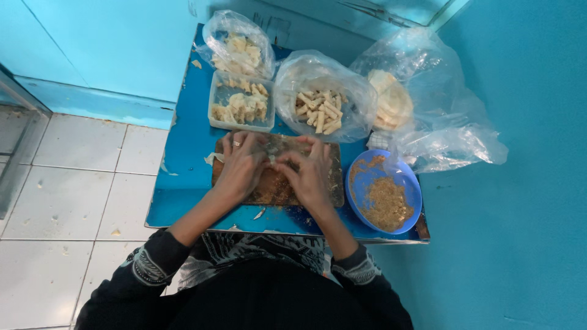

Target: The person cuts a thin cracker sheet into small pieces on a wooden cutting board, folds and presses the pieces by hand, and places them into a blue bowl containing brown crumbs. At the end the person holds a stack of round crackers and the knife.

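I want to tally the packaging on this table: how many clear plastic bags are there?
3: one bag of pale pieces at the table's far left, one bag of rolls mid-table, one bag of flat wrappers at right. None seems hidden.

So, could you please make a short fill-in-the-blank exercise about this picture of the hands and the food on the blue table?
1. Both hands, the left hand and the right hand, rest on a wooden ____.
2. The crumbly brown filling lies in a round ____ bowl.
3. A ring shows on the ____ hand.
4. The finished rolls sit in a clear plastic ____.

Missing words: board; blue; left; bag
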`<state>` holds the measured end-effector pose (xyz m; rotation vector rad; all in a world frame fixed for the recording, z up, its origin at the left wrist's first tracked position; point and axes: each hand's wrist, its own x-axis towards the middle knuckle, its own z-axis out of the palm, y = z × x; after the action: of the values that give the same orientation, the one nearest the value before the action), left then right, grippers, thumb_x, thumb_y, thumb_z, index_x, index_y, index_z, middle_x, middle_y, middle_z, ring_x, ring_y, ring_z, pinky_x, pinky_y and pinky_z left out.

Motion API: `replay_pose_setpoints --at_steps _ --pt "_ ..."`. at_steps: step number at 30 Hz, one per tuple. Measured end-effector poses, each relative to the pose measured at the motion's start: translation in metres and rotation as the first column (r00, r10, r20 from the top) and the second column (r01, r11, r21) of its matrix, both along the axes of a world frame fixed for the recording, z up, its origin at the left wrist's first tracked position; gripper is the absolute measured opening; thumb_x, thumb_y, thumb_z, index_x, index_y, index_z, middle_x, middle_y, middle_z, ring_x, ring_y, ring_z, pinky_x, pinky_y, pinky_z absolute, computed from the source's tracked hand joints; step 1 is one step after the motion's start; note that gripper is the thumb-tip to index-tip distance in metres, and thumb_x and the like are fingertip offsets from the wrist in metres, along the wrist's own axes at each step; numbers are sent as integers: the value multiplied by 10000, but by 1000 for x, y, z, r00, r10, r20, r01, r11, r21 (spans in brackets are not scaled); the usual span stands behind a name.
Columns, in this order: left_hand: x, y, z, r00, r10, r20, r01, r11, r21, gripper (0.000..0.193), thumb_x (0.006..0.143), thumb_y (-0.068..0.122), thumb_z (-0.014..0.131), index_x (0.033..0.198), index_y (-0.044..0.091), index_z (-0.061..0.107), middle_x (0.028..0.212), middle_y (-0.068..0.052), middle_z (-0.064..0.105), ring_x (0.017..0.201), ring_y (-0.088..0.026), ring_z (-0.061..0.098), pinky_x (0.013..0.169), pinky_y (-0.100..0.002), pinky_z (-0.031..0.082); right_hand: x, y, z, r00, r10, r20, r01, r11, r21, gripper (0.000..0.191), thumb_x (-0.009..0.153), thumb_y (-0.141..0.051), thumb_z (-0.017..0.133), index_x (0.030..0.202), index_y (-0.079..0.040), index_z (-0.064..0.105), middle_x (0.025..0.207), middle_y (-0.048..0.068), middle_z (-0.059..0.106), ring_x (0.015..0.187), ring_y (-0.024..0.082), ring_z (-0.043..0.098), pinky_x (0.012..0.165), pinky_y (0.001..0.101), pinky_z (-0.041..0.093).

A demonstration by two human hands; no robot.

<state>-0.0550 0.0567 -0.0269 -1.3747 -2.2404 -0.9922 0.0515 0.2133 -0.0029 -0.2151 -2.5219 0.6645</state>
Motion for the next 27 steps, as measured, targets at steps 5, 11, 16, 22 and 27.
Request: replay_pose_setpoints --at_steps 5,11,16,22,27 --pt "-2 0 -5 995 -7 95 2 998 55 87 745 76 773 818 52 733 1203 -109 604 1214 -356 472 1035 -557 297 3 -8 -5 997 8 -74 5 984 179 165 809 -253 853 922 -147 797 1305 113 542 1204 335 473 965 541 380" --pt "6 -5 -2 997 -46 59 42 996 82 130 758 59 759 882 32 729 1186 -114 587 1205 -340 481 1047 -557 311 1 3 -6 997 71 -24 -67 991 116 119 809 -260 852 863 -166 803 1255 99 523 1195 329 469 953 537 381" --pt "12 -7 0 995 -11 97 12 1000 -13 70 783 58 761 843 40 728 1189 -116 578 1180 -341 480 1008 -590 293 4 7 -4 993 63 102 -59 998 -39 150 832 -286 845 897 -163 790 1253 94 491 1159 322 459 954 521 394" --pt "12 0 7 984 81 158 -83 997 3 112 714 93 819 780 64 734 1220 -136 562 1218 -366 442 1014 -565 275 2 -2 -10 993 22 113 -25 1000 20 119 902 -291 782 922 -176 760 1243 108 447 1163 333 432 954 536 378" --pt "12 -3 13 986 96 136 -103 994 43 198 678 109 846 837 57 738 1342 -191 518 1274 -408 405 1033 -572 259 2 -4 -6 987 -9 163 -11 992 123 114 968 -278 735 923 -173 742 1246 107 448 1185 331 433 948 573 333"
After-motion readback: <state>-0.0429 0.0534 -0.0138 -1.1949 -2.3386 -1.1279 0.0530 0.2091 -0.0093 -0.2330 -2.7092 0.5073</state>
